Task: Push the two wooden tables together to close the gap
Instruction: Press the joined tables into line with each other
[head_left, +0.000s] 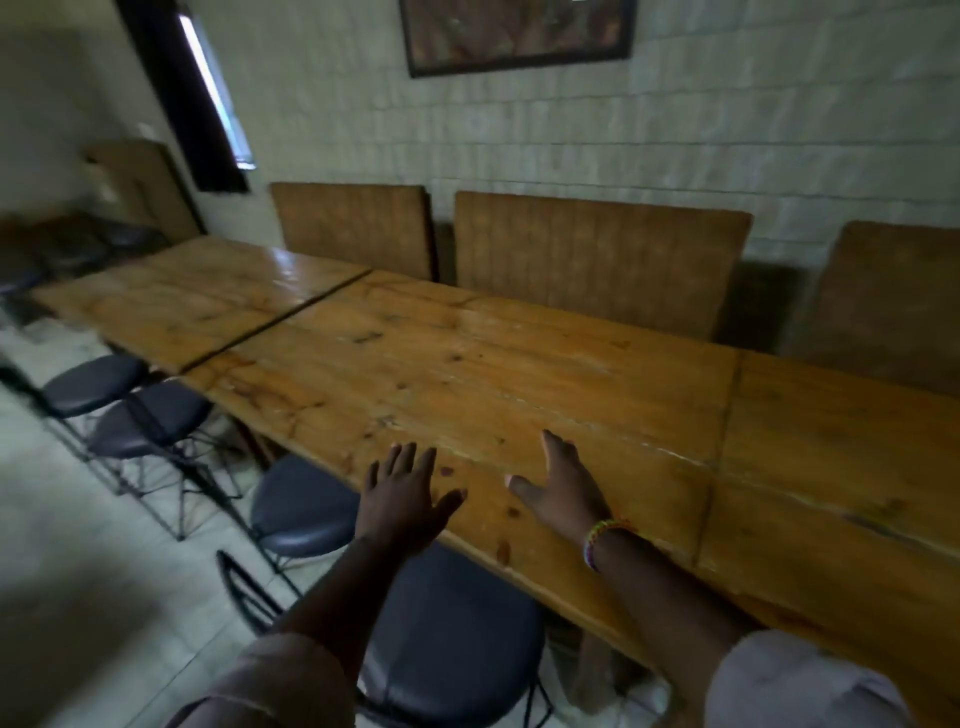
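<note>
Here I keep my left hand (402, 491) and right hand (563, 486) spread flat, gripping nothing, over the middle table (519, 374), ready to shove it toward the dark gap (280, 319) at ten o'clock.

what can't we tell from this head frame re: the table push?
- Palm contact: left hand and right hand are spread open over the middle table; whether they press on it is unclear from this angle.
- Table legs and floor contact: hidden under the tops and stools.
- Dark gap to the far table: its depth is unreadable through motion blur.
- Right-side table: cut off by the frame edge.
</note>
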